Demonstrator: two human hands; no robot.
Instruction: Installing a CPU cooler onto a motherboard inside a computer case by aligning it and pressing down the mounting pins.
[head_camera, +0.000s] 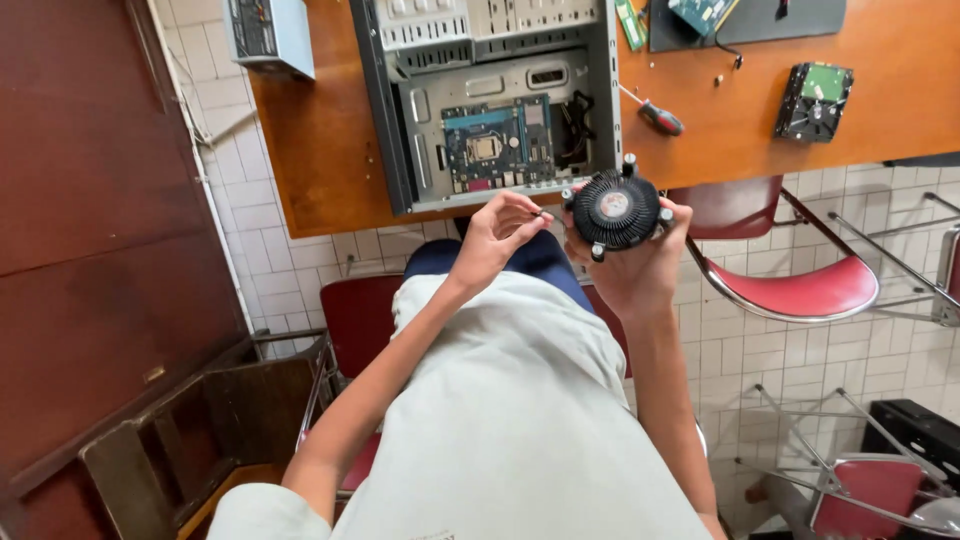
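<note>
Below the bench's front edge, right hand (628, 262) grips the cooler fan (615, 208); left hand (497, 232) pinches its cable end, ready to seat it onto the open case's (495, 95) motherboard (497, 145).

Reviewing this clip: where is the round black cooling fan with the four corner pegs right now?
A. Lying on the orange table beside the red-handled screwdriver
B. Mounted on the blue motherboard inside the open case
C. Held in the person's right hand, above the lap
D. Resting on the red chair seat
C: the round black cooling fan sits in the right hand, clear of the open grey computer case and the orange table.

Computer repair workshop, opened computer case (500, 100) on wooden desk (330, 150) (screwdriver (655, 115) nearby)
</note>
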